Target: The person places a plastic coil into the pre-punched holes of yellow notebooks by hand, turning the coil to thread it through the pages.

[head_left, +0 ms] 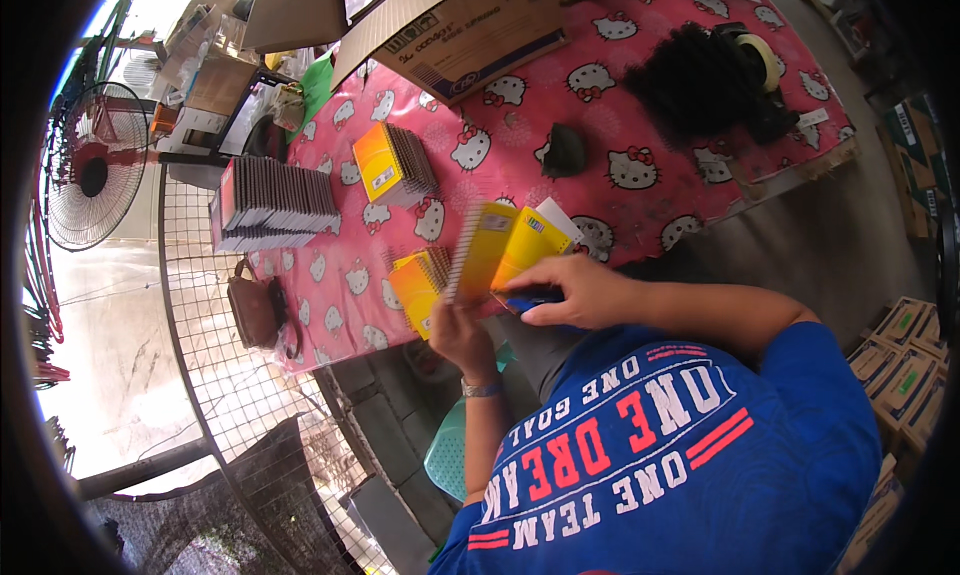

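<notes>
A yellow and orange spiral notebook [487,237] is spread in front of me, its cover [538,240] turned to the right with white page edges behind it. My left hand [458,333] grips its lower left part by the wire binding. Over the lower edge of the cover, my right hand [580,293] is closed with a dark blue object [535,297] between thumb and fingers, mostly hidden, so its kind is unclear. Just left of my left hand lie several more yellow spiral notebooks [414,287], near the table edge.
The pink patterned table [352,275] bears a stack of yellow notebooks [392,165], a long row of dark-covered notebooks [275,205], a cardboard box [480,35], a dark lump [564,151] and a black bristly bundle [690,80]. A brown bag [254,310] hangs at the left edge.
</notes>
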`<move>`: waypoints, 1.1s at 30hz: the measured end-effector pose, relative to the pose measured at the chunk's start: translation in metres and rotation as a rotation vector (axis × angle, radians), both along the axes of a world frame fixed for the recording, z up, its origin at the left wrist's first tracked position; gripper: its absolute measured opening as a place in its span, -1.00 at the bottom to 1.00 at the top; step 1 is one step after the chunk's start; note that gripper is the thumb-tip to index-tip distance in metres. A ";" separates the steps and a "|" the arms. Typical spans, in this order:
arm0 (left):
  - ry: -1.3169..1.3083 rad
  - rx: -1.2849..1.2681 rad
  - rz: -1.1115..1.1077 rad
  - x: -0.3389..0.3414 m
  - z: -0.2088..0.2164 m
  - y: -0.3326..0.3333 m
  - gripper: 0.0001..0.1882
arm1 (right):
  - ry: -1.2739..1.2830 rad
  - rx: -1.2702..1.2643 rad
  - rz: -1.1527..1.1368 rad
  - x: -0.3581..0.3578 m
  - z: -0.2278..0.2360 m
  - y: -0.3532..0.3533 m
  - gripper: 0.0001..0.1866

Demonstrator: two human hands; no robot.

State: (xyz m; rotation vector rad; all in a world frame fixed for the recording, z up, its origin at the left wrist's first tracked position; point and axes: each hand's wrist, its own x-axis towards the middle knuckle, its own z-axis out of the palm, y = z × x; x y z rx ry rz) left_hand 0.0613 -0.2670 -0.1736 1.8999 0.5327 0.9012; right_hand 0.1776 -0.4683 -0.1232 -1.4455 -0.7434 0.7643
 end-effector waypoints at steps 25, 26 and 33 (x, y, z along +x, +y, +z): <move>0.474 1.006 -0.451 0.036 0.020 -0.058 -0.72 | -1.412 -1.063 -0.623 0.186 -0.124 -0.114 -0.92; 0.492 0.967 -0.498 0.037 0.025 -0.055 -0.73 | -1.408 -1.067 -0.624 0.186 -0.122 -0.116 -0.92; 0.490 0.808 -0.635 0.037 0.039 -0.034 -0.76 | -0.910 -0.648 -0.759 0.183 -0.082 -0.113 -0.74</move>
